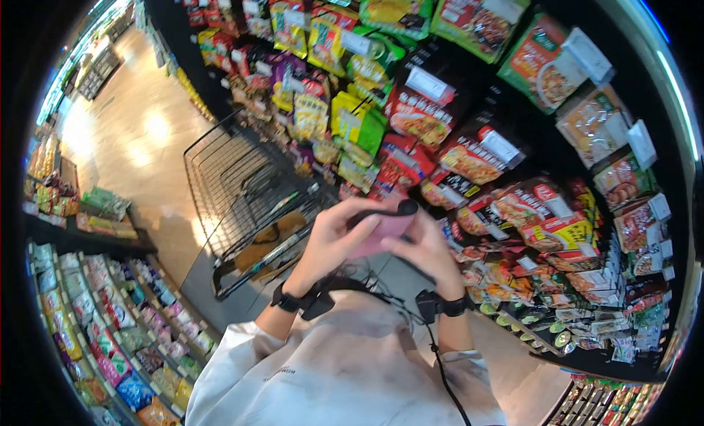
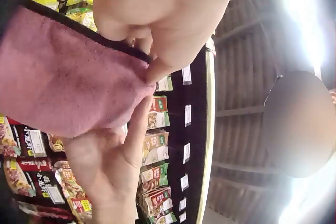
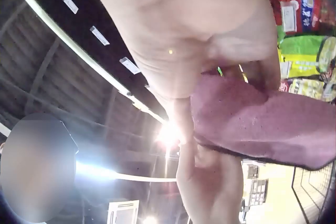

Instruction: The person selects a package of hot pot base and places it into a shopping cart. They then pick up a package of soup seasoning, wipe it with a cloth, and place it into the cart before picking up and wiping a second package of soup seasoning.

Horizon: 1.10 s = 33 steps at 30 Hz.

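Observation:
A pink, fuzzy cloth [image 1: 390, 232] with black edging is held between both hands in front of the chest. The left hand [image 1: 339, 234] grips one side, its thumb lying along the cloth. On the other side the right hand [image 1: 431, 251] holds it with thumb and fingers. In the left wrist view the cloth [image 2: 79, 77] spreads wide, both thumbs meeting at its corner. From the right wrist view, the cloth [image 3: 262, 119] hangs sideways, with part of the fingers hidden behind it.
A wire shopping cart [image 1: 235, 184] stands ahead to the left. Hanging food packets [image 1: 469, 158] with price tags fill the shelf in front and to the right. Another shelf of packets [image 1: 110, 316] lies at the left. Black cables [image 1: 378, 283] hang below the hands.

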Tool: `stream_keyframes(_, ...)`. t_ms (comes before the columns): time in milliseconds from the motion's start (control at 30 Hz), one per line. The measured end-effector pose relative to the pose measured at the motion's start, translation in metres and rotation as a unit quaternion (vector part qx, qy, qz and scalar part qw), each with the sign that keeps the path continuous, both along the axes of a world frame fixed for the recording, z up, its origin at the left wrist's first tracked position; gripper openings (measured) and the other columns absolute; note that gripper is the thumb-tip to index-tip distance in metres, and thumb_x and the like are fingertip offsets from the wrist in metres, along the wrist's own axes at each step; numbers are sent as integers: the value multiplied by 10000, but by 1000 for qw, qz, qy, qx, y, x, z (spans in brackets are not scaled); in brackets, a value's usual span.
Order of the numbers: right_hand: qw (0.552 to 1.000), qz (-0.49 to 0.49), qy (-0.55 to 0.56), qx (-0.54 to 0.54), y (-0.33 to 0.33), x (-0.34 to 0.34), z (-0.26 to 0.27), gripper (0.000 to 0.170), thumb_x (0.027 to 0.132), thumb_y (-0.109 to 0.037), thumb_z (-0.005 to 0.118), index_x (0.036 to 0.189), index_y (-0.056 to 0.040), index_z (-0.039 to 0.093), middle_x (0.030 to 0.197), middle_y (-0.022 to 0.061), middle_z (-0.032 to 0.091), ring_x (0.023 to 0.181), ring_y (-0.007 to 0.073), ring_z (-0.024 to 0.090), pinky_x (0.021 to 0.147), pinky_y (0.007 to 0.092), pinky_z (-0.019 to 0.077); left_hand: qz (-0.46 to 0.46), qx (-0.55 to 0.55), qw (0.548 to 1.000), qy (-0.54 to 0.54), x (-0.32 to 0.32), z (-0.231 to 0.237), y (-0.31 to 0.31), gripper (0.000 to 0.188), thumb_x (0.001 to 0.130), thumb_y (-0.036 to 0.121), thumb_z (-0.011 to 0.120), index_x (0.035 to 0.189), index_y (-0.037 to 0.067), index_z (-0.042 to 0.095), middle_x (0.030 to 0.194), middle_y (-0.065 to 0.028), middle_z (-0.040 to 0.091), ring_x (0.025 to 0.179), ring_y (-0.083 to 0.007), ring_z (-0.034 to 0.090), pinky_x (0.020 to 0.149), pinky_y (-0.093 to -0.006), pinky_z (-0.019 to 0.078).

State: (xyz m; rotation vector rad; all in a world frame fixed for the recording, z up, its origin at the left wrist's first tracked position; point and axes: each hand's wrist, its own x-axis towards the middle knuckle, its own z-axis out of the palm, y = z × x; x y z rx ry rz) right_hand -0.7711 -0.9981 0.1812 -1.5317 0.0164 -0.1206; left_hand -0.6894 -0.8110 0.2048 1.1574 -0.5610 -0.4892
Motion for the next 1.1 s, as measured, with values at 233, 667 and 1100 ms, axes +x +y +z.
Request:
stream_keyframes(233,991,-124,35,38,7,8,-10,261,971,-183,698,1146,10,683,1081,27,711,928,57,630,822,253,516,166,122,977,-57,12,-21,-3,236,913,58,720,1127,-13,650,1072,-82,687,962,-128,649,862,-261,513)
stream_keyframes(667,984,70,-71,-146,64,20,34,340,808,25,717,1140,-30,675,1100,100,725,1005,205,700,858,307,518,48,-108,958,263,20,-36,30,711,984,332,626,1543,40,295,1506,-171,443,1407,-323,428,1173,-447,360)
stream_keyframes(1100,971,-154,-10,-182,85,77,21,350,926,-104,680,1235,28,580,1386,156,544,1281,255,523,1095,371,390,-88,-35,976,198,58,-62,75,373,973,4,560,1344,-30,583,1177,-38,686,1047,-79,622,915,-237,504)
